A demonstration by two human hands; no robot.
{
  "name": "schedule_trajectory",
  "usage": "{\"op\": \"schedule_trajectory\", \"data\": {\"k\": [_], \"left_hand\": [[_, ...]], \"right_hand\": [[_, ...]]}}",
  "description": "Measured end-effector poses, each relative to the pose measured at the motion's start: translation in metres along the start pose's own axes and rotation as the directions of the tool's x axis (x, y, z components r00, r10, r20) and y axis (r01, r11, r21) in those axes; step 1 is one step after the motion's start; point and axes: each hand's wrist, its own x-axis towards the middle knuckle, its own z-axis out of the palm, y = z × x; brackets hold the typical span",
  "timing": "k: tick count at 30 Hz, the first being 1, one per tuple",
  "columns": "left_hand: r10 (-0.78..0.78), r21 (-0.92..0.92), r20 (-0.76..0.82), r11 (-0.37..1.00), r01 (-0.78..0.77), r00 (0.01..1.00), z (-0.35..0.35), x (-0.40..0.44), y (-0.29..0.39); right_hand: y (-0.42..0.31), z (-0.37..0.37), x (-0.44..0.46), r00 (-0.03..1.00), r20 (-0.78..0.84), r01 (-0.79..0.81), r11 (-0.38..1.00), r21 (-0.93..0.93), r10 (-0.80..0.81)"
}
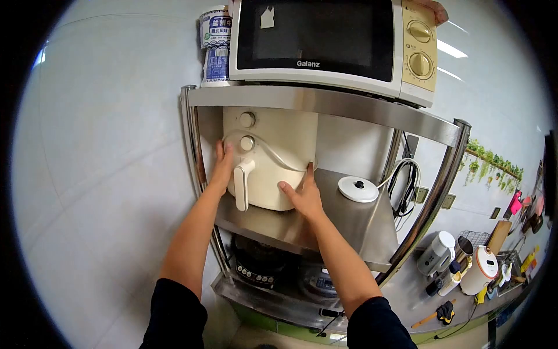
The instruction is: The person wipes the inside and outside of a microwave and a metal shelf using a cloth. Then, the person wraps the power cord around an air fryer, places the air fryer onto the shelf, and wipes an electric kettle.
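A cream air fryer (270, 186) with two round knobs and a front basket handle stands on the middle steel shelf (349, 224), under the upper shelf. My left hand (223, 166) presses against its left side, with the fingers partly hidden behind the body. On the other side, my right hand (305, 196) grips the lower right of the body, thumb on the front and fingers around the side. Between them the basket handle (241, 186) is untouched. To the right on the same shelf lies a white round kettle base (358, 189).
Above, a microwave (317, 43) sits on the top shelf (325, 103) beside stacked cans (217, 46). Shiny rack posts (433, 195) flank the shelf, and cables (407, 186) hang at right. A dark appliance (256, 264) fills the lower shelf. A kettle (437, 253) stands on the right counter.
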Motion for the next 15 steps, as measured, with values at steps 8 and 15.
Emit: {"op": "schedule_trajectory", "data": {"k": [8, 15], "left_hand": [[-0.03, -0.036, -0.007, 0.999, 0.029, 1.0, 0.011, -0.003, 0.008], [0.005, 0.045, -0.03, 0.999, -0.004, 1.0, 0.012, 0.006, -0.002]], "right_hand": [[0.009, 0.006, 0.007, 0.998, -0.037, 0.056, 0.998, 0.03, -0.055], [0.017, 0.006, 0.014, 0.995, -0.015, 0.095, 0.995, 0.033, -0.095]]}}
